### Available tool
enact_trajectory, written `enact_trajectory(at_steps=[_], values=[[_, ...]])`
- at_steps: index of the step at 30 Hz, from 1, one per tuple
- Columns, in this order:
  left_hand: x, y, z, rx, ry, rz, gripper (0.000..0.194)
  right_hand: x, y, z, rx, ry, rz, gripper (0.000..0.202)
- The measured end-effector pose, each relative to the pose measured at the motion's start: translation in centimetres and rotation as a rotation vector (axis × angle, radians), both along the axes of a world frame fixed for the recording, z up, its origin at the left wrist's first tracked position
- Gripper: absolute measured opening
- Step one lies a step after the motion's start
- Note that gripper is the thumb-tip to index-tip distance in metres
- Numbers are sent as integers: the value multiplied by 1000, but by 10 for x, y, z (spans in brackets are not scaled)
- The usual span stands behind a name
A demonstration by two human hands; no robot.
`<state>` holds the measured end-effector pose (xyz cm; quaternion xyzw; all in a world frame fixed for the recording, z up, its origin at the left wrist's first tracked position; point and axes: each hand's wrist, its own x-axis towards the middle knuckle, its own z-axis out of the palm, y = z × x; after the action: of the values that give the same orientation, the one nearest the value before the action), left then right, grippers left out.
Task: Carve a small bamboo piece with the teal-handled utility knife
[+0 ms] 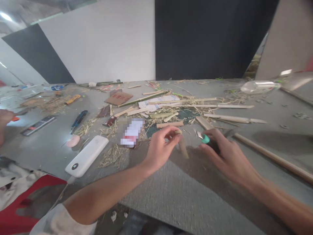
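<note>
Between thumb and forefinger, my left hand (161, 143) pinches the upper end of a short, pale bamboo piece (183, 148), which slants down toward the table. My right hand (227, 153) is wrapped round a craft knife (205, 138) with a green collar and a dark grip. Its short metal blade points up and left, a little apart from the bamboo piece. Just behind my hands lie a flat bamboo strip (170, 125) and another bamboo slat (204, 123), with shavings scattered around them.
A white power bank (86, 156) with a cable and a blurred-out phone (132, 132) lie left of my hands. Farther left are a dark utility knife (79, 119) and another person's hand (5, 120). A long bamboo stick (274, 158) lies right; a plastic bottle (259, 86) sits behind.
</note>
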<state>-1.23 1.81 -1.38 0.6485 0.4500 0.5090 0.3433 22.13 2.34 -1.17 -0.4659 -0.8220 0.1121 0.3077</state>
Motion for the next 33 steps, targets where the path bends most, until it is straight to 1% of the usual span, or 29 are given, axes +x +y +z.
enact_trajectory(at_steps=[3, 5, 8, 12, 17, 21, 25, 29, 33], values=[[-3, 3, -1, 26, 17, -32, 12, 5, 5, 1, 43, -21, 22, 29], [-5, 5, -2, 22, 18, -74, 16, 9, 10, 2, 68, -71, 77, 29], [-7, 10, -5, 18, 34, -123, 17, 14, 15, 2, 163, -165, 166, 31], [-10, 15, -6, 45, 30, -217, 17, 19, 19, 1, 261, -279, 204, 43], [-15, 17, -2, 109, 107, -365, 15, 15, 22, -6, 329, -359, 249, 59], [-19, 20, 6, 137, 133, -512, 12, 8, 23, -14, 356, -409, 250, 67], [-26, 24, 15, 119, 160, -633, 13, 1, 23, -20, 354, -457, 207, 71], [-31, 26, 19, 123, 189, -702, 13, -3, 21, -23, 339, -511, 179, 76], [-32, 27, 18, 132, 208, -722, 15, -5, 20, -22, 319, -570, 157, 83]])
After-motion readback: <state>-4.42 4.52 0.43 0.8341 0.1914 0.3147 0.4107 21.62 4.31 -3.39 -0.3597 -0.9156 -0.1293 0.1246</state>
